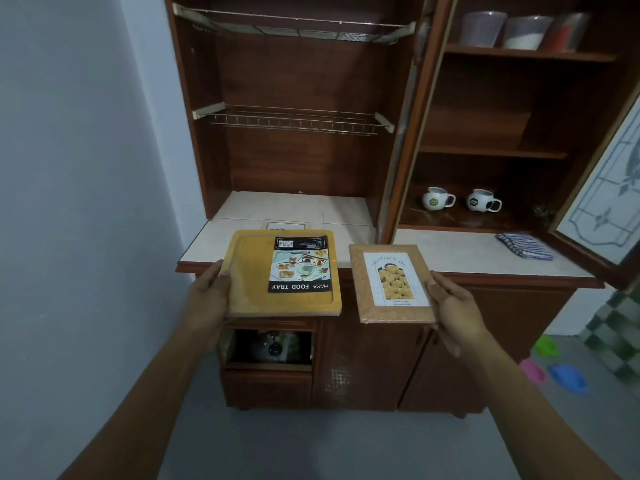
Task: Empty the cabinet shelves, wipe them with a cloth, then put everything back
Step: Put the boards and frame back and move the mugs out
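Gripping: left hand (207,299), food tray (256,278); right hand (453,306), framed picture (394,285). Racks (294,119) bare; mugs (438,199), canisters (526,31) shelved; cloth (524,245) folded nearby. Emptying seemingly unfinished.

There's the tray (282,275) left, the framed picture (393,284) right of it, both before the counter (450,252). Behind the tray, on the counter, perhaps another frame (285,225). The cloth (524,245) lies at the counter's right end, two mugs (438,198) on the shelf (450,220) behind.

Yellow tray (249,275), blue-striped cloth (524,245)
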The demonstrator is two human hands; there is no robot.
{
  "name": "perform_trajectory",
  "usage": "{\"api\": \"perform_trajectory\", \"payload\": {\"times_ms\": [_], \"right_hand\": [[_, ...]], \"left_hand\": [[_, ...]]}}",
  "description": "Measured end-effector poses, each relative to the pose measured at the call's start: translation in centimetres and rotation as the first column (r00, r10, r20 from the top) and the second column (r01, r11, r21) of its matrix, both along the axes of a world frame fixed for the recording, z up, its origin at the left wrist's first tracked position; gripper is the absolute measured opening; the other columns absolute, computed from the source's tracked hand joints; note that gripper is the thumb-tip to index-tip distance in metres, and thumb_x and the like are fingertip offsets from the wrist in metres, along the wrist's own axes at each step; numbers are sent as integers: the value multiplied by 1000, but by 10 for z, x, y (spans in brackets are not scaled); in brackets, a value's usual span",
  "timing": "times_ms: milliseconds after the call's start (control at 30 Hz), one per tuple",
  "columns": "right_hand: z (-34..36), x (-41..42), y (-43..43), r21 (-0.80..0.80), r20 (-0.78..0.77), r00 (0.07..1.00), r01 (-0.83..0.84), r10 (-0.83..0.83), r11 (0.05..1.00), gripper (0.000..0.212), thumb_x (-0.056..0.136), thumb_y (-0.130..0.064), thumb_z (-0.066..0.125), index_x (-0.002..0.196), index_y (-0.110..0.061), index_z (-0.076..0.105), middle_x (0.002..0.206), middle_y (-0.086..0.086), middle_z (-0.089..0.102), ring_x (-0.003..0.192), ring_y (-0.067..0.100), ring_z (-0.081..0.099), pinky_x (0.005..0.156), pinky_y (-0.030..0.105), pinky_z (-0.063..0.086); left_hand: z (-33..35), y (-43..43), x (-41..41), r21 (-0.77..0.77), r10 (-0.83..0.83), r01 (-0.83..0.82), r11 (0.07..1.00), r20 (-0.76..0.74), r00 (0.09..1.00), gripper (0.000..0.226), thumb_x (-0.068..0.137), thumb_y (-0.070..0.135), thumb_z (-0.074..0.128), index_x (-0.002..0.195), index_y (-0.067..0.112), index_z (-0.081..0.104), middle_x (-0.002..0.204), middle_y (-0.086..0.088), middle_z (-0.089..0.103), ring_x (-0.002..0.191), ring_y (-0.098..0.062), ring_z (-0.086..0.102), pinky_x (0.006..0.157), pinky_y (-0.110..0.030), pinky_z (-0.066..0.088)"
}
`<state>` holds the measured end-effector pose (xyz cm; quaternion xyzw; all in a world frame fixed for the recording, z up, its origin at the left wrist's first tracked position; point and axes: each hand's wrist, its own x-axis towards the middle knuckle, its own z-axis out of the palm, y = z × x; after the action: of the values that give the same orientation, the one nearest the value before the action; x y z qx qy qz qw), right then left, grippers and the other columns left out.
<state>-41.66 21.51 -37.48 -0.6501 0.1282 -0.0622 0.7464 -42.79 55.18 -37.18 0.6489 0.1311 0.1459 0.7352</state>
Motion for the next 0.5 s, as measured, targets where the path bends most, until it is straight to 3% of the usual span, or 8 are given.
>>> {"api": "perform_trajectory", "payload": {"times_ms": [100,167,300,500], "right_hand": [[3,-2,-39,-15,-10,1000,-3,3,1000,32,102,-18,48,133,-21,54,75,-6,74,61,16,61,42,23,38],[5,-1,-68,-26,-9,1000,2,-2,1000,31,102,-16,47,132,-21,54,75,-3,73,50,12,56,33,19,31],[5,1,-129,-39,-53,999,6,-8,999,37,102,-15,47,139,-18,50,84,6,70,40,7,52,31,19,28],[5,-2,-205,-49,-62,998,13,-16,999,38,102,-18,47,140,-20,48,73,1,74,44,8,55,31,21,31]], "left_hand": [[-3,-38,1,-6,17,-17,1000,-11,1000,23,103,22,43,120,29,56,99,11,60,88,-6,59,68,-26,50],[-5,-64,3,-16,16,-17,1000,-10,1000,26,103,22,43,125,25,58,102,11,61,94,-11,61,70,-28,51],[-7,-121,1,-29,20,-20,999,4,1000,29,103,20,44,128,23,57,107,7,63,96,-14,61,69,-27,50],[-12,-192,5,-69,12,-14,997,-32,999,35,102,23,47,136,23,54,124,-2,61,104,-20,61,76,-37,54]]}}
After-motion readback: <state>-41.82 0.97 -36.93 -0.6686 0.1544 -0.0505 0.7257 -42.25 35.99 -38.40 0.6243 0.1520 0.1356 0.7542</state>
